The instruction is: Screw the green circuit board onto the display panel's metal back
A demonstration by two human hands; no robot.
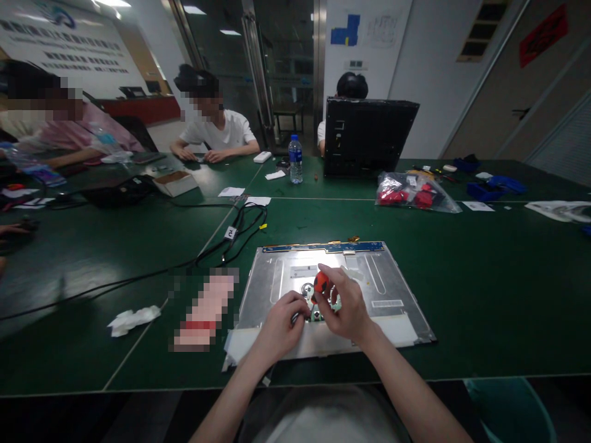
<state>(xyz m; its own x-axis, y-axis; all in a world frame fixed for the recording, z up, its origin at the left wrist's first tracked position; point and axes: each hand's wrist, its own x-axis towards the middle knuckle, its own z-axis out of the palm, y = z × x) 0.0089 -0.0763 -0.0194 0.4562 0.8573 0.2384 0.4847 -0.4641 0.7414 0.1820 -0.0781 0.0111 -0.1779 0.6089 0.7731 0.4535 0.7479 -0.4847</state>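
A flat silver metal panel (263,295) with a blue circuit strip (323,247) along its far edge lies on the green table. Near its middle is a small green circuit board (317,316) with metal parts, partly covered by my hands. My right hand (346,304) is closed round a red and black screwdriver handle (322,283), held upright over the board. Fingers curled, my left hand (284,323) touches the board's left side; what its fingertips hold, if anything, is hidden.
Black cables (207,249) run across the table on the left, near a crumpled tissue (133,320). Farther back stand a water bottle (295,161), a black monitor casing (369,136) and a plastic bag of red parts (413,192). Several people sit across the table.
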